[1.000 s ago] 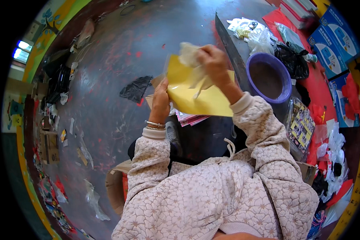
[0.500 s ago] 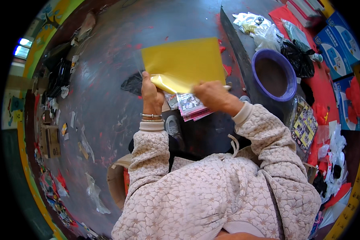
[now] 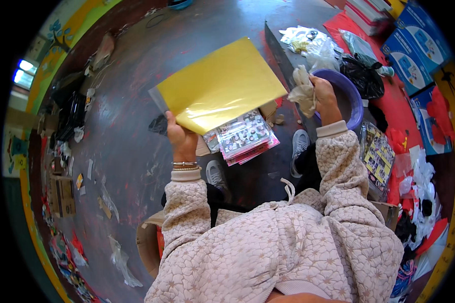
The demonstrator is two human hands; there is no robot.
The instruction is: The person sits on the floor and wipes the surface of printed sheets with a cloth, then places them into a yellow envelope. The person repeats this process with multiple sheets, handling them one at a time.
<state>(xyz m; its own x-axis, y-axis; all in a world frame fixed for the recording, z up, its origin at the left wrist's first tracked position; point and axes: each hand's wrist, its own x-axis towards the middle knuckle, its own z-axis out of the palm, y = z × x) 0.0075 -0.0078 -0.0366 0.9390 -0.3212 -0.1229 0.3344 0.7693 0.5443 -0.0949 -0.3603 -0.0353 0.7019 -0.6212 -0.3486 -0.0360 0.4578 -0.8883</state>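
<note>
My left hand (image 3: 182, 139) grips the lower left corner of a yellow sheet (image 3: 222, 83), which has a glossy clear film over it and tilts up to the right. Light glints along its near edge. Off the sheet's right corner, my right hand (image 3: 326, 98) is closed on a crumpled greyish-beige cloth (image 3: 303, 93). That hand is in front of the rim of a purple basin (image 3: 357, 103) holding dark contents. Partly under the sheet lies a stack of picture-printed packs (image 3: 245, 134) with pink edges.
My two shoes (image 3: 299, 149) flank the stack. A dark raised edge (image 3: 280, 58) runs left of the basin. White plastic bags (image 3: 313, 43), a black bag (image 3: 361, 76) and blue boxes (image 3: 412, 55) stand to the right. Cardboard boxes (image 3: 63, 194) and scraps line the left wall.
My right hand has moved from the sheet's near edge rightward to the basin, and the cloth now shows plainly in it. The yellow sheet has tilted, its left side lower.
</note>
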